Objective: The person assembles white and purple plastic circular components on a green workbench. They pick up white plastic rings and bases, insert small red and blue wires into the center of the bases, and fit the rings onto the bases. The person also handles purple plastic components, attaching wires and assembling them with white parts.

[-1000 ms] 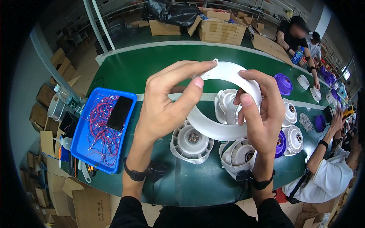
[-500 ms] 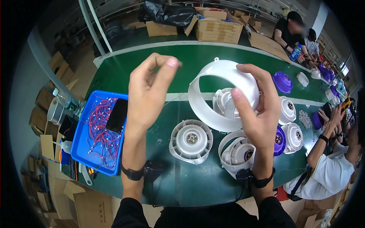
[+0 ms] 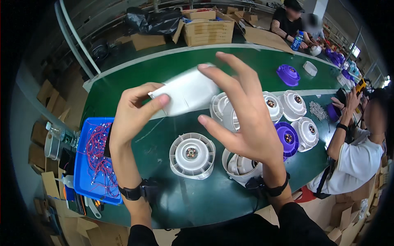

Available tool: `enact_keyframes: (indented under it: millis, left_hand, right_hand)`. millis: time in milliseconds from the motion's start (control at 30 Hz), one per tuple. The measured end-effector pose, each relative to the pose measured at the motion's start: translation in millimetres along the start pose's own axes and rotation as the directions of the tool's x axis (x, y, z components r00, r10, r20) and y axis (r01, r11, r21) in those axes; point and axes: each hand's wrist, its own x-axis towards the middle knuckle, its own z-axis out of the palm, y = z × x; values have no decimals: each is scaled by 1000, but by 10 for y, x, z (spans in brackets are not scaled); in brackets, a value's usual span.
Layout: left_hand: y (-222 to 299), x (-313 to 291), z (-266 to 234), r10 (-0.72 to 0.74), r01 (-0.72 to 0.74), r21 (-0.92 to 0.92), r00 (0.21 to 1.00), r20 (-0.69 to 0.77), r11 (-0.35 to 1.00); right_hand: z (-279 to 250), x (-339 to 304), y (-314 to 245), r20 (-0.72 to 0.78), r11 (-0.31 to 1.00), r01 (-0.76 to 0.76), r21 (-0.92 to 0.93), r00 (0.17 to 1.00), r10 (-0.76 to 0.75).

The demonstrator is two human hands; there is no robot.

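Note:
A white plastic ring [image 3: 186,92], turned edge-on and slightly blurred, is up over the table in front of me. My left hand [image 3: 133,108] pinches its left end between thumb and fingers. At the ring's right end, my right hand [image 3: 250,115] has its fingers spread, the index fingertip at or near the upper edge; whether it touches I cannot tell. Below the ring sits a white finned fan housing [image 3: 192,141] with a round motor hub in its middle. Another white housing [image 3: 242,178] stands under my right hand, partly covered by it.
A blue tray [image 3: 78,172] of red wires lies left, a dark phone partly hidden behind my left wrist. More white housings [image 3: 305,133] and a purple housing [image 3: 286,141] stand right, near small clear parts [image 3: 318,110]. A co-worker in white [image 3: 349,160] sits at right; cardboard boxes [image 3: 209,33] stand behind.
The ring has moved left and turned from face-on to edge-on. My left hand, empty before, now grips it, while my right hand's fingers have opened. The view has shifted slightly right.

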Motion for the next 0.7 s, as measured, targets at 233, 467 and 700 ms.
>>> enact_keyframes:
  millis: [233,467,700]
  left_hand:
    - [-1240,198,-268,-201,345,645,936,-289,682]
    - [-1669,160,-236,37,86,631,983,-179,771]
    - [-1055,86,106,-304,140,288,675,672,947]
  right_hand:
    - [-39,-130,-2,355,985,-19,171,934,-44]
    - [-37,-149,3,388,982,-25,187,920,-50]
    - [-80,-177,59,379,985,-33,172,925,-35]
